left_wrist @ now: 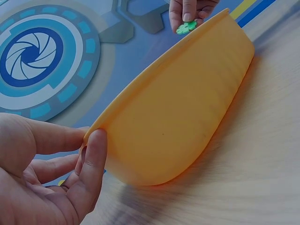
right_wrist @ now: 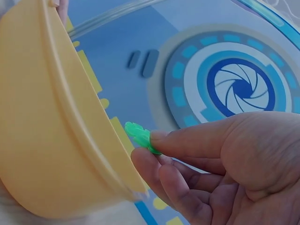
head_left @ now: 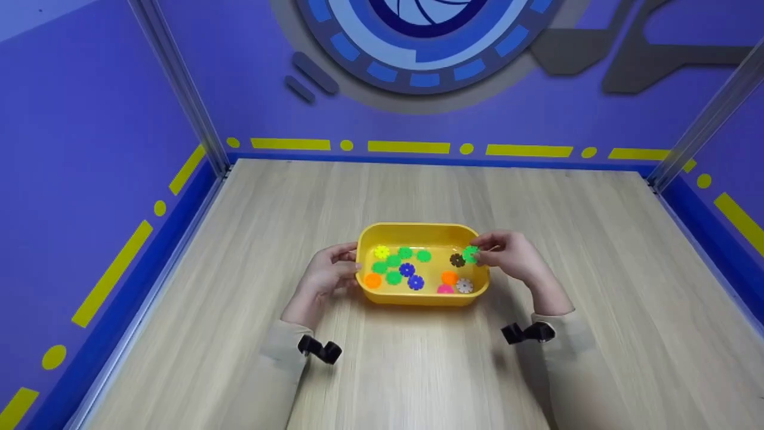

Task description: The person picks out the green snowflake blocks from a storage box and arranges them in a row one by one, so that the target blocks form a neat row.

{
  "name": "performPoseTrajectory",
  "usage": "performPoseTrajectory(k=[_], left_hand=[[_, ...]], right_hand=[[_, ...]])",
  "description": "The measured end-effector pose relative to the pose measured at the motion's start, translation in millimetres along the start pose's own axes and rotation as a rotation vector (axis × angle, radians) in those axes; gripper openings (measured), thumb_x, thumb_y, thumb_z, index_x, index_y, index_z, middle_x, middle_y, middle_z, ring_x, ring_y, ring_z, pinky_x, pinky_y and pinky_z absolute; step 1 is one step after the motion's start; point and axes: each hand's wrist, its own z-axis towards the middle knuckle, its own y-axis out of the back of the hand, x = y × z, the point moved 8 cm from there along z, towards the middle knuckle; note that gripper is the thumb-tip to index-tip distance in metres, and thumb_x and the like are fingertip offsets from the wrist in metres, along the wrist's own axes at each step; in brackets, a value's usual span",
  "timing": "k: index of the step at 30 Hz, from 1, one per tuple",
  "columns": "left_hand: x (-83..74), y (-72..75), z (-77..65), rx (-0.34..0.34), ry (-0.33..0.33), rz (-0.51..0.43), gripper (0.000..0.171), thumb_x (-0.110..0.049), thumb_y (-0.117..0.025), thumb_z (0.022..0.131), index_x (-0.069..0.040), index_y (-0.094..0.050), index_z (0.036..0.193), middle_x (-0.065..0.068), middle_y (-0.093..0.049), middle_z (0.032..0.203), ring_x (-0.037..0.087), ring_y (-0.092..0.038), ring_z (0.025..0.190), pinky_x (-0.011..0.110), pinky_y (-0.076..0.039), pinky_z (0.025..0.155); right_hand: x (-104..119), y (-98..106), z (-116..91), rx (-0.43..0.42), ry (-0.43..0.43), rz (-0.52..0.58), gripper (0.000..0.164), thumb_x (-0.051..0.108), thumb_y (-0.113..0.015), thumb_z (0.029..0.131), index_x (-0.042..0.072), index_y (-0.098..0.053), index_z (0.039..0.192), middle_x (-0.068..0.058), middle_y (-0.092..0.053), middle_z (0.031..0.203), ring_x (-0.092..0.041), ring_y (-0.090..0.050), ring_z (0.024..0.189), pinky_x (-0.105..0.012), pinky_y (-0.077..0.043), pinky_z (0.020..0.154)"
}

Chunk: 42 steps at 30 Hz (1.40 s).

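Yellow plastic first: with left hand (head_left: 325, 272) clamped on the left end of the tub (head_left: 418, 300), brace it steady against the tabletop (head_left: 412, 370). Further right, above the tub's right end, grip the green piece (head_left: 470, 254) lightly, with right hand (head_left: 508, 253) clamped on it.

Right hand (right_wrist: 220, 164) has a green piece (right_wrist: 137, 133) pinched between thumb and index finger, remaining fingers curled. Piece has a notched edge, sits right by the rim of the yellow tub (right_wrist: 40, 117); can't tell if they touch. Tub is to the left of that hand, outer wall and lip showing. Sliver of left hand (right_wrist: 62, 10) at the tub's far end. Behind: blue wall panel (right_wrist: 124, 93) with round aperture emblem (right_wrist: 241, 91), two slanted grey bars (right_wrist: 150, 63), yellow markings (right_wrist: 89, 70). Patch of pale tabletop (right_wrist: 7, 206) near left.
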Motion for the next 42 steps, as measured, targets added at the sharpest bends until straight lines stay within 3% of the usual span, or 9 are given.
performPoseTrajectory(k=[11, 22, 26, 32, 42], left_hand=[[1.4, 0.4, 0.3, 0.005, 0.004, 0.011, 0.054, 0.006, -0.069, 0.088, -0.004, -0.061, 0.141, 0.010, -0.060, 0.113, 0.016, -0.063, 0.075, 0.029, -0.061, 0.068], [1.2, 1.0, 0.6, 0.004, -0.012, 0.003, 0.055, 0.008, -0.069, 0.087, -0.001, -0.060, 0.141, 0.010, -0.062, 0.111, 0.016, -0.063, 0.075, 0.027, -0.060, 0.065], [1.5, 1.1, 0.7, 0.001, -0.009, 0.003, 0.056, 0.007, -0.069, 0.087, -0.002, -0.060, 0.141, 0.010, -0.061, 0.111, 0.016, -0.063, 0.074, 0.028, -0.061, 0.066], [3.3, 1.6, 0.5, -0.004, 0.018, 0.007, 0.057, 0.005, -0.070, 0.087, -0.005, -0.060, 0.142, 0.010, -0.059, 0.115, 0.017, -0.063, 0.075, 0.029, -0.061, 0.069], [2.4, 0.7, 1.0, -0.001, 0.015, 0.001, 0.056, 0.005, -0.069, 0.088, -0.004, -0.059, 0.142, 0.009, -0.058, 0.113, 0.017, -0.064, 0.077, 0.029, -0.061, 0.068]], right_hand=[[-12, 20, -5, -0.030, -0.044, 0.005, 0.037, 0.022, -0.075, 0.093, 0.004, -0.070, 0.125, -0.013, -0.070, 0.110, -0.020, -0.065, 0.092, -0.028, -0.061, 0.081], [-22, 45, -10, -0.065, -0.014, 0.033, 0.038, 0.021, -0.072, 0.096, 0.000, -0.068, 0.127, -0.007, -0.075, 0.103, -0.014, -0.074, 0.087, -0.019, -0.058, 0.071], [-25, 50, -12, -0.070, -0.006, 0.050, 0.038, 0.019, -0.070, 0.097, -0.001, -0.067, 0.129, -0.004, -0.075, 0.102, -0.011, -0.074, 0.086, -0.019, -0.059, 0.074], [-29, 58, -15, -0.079, -0.005, 0.051, 0.040, 0.020, -0.069, 0.098, -0.001, -0.066, 0.131, -0.012, -0.074, 0.111, -0.005, -0.072, 0.085, -0.020, -0.061, 0.081], [-39, 74, -19, -0.117, -0.023, 0.038, 0.041, 0.022, -0.068, 0.099, 0.000, -0.065, 0.133, -0.006, -0.072, 0.110, -0.001, -0.071, 0.084, -0.015, -0.058, 0.080]])
